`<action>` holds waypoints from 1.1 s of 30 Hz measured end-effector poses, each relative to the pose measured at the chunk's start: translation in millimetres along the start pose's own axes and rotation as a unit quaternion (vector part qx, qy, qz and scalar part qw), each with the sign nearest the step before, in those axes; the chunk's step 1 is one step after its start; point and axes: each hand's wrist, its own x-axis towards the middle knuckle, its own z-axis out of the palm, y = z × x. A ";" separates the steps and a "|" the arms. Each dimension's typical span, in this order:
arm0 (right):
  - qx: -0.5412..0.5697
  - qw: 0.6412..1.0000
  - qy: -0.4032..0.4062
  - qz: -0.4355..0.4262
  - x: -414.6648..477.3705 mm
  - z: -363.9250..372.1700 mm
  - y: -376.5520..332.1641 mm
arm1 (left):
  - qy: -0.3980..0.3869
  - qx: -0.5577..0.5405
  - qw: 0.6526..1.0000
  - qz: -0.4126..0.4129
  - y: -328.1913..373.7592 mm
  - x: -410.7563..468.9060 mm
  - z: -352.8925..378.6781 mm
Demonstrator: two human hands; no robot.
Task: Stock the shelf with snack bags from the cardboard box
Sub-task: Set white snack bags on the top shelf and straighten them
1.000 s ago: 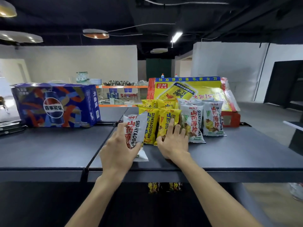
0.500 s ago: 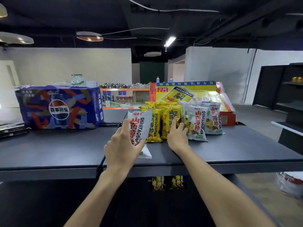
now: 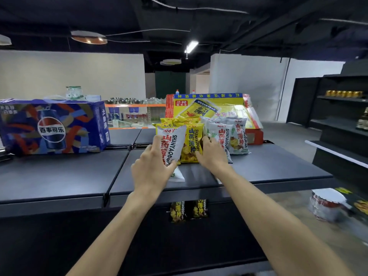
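My left hand (image 3: 152, 170) grips a white snack bag (image 3: 172, 144) with red lettering, held upright just above the dark shelf top (image 3: 268, 168). Right behind it stand several yellow snack bags (image 3: 192, 144). My right hand (image 3: 212, 154) rests against the front yellow bag, between it and the white bags (image 3: 229, 136) to the right; its fingertips are hidden among the bags. No cardboard box with loose bags shows in view.
A blue Pepsi carton (image 3: 53, 126) stands on the shelf top at the left. A yellow and red drinks carton (image 3: 215, 110) stands behind the bags. Two yellow bags (image 3: 188, 211) sit on the shelf below. Dark shelving (image 3: 338, 124) lines the right side.
My left hand has carried the white bag forward and right, up against the yellow bags. My right hand has slid further in beside the front yellow bag.
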 end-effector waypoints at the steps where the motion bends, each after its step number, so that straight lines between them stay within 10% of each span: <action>1: -0.001 1.000 0.001 -0.005 0.9 -7.7 6.5 | -0.002 0.001 1.000 0.007 7.3 1.4 4.2; 33: -0.043 0.992 0.019 -0.117 61.7 -93.2 262.1 | -0.018 0.112 0.993 0.025 244.4 42.0 206.3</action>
